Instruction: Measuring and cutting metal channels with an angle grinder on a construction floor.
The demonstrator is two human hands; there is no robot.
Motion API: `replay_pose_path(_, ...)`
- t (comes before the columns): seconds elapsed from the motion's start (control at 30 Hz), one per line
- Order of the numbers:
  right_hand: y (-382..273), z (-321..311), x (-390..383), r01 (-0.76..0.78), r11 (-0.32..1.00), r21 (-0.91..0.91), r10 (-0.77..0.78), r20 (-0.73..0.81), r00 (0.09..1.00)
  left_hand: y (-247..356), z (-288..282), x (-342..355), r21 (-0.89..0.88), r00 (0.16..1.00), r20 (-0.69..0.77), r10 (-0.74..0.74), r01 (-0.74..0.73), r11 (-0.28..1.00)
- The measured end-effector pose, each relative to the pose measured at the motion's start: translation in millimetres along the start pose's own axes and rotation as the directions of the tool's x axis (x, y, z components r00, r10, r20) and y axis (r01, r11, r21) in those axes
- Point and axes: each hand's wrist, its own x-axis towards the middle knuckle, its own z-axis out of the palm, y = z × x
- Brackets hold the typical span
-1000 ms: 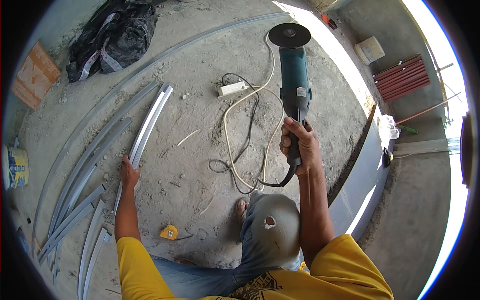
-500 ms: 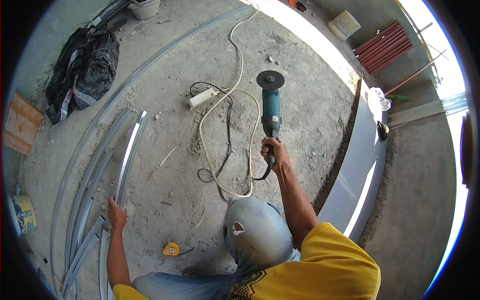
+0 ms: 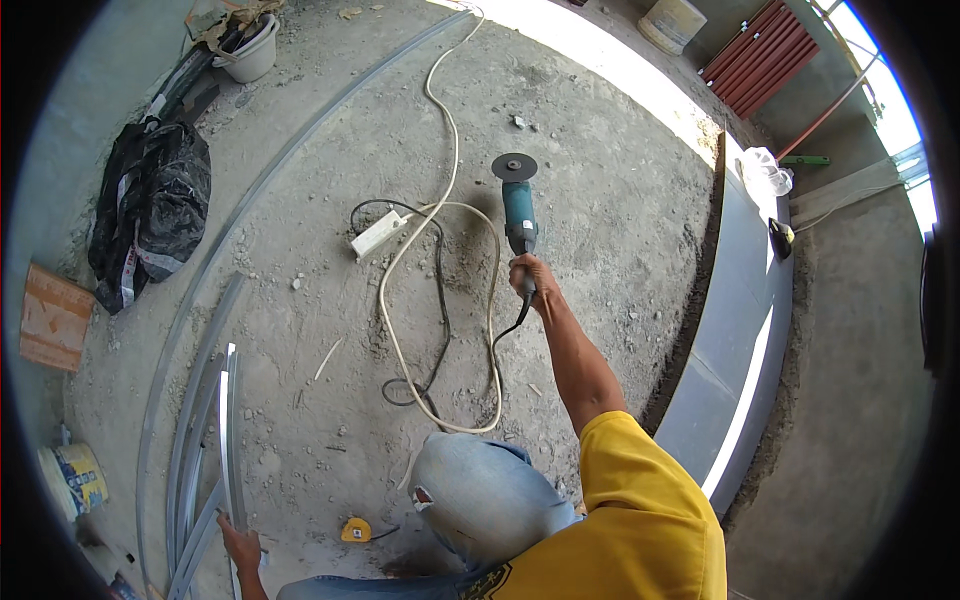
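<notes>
My right hand [image 3: 536,280] is closed round the rear handle of a teal angle grinder [image 3: 519,215], held out over the floor with its dark cutting disc [image 3: 514,167] at the far end. From the handle, a black cord runs down to the floor. At the lower left, my left hand [image 3: 241,545] is closed on a shiny metal channel [image 3: 232,440]; its fingertips are partly hidden. More grey metal channels [image 3: 186,430] lie beside and under it. A yellow tape measure [image 3: 355,530] rests on the floor to the right of that hand.
A white extension socket [image 3: 378,234] and looped cream cable [image 3: 386,300] lie mid-floor. Black plastic sheeting [image 3: 150,210], a brown board [image 3: 55,315] and a bucket [image 3: 82,478] line the left wall. A long grey panel [image 3: 715,350] lies on the right. Dark red bars [image 3: 760,58] lean at the far right.
My left hand has drawn the metal channel back toward me, and its far end is nearer. The grinder in my right hand sits slightly further left as the whole view has shifted.
</notes>
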Motion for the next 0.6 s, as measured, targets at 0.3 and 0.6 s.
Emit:
replay_pose_path(0.3,7.2,-26.0,29.9,-0.07,0.982,0.176,0.056,0.084,0.995,5.0,-19.3,-16.5,0.023,0.994,0.009,-0.105,0.105,0.994)
replay_pose_path(0.6,3.1,-27.4,6.8,0.009,0.941,-0.337,-0.066,-0.159,0.985,29.9,-17.4,7.3,0.054,0.997,0.061,-0.044,0.041,0.998)
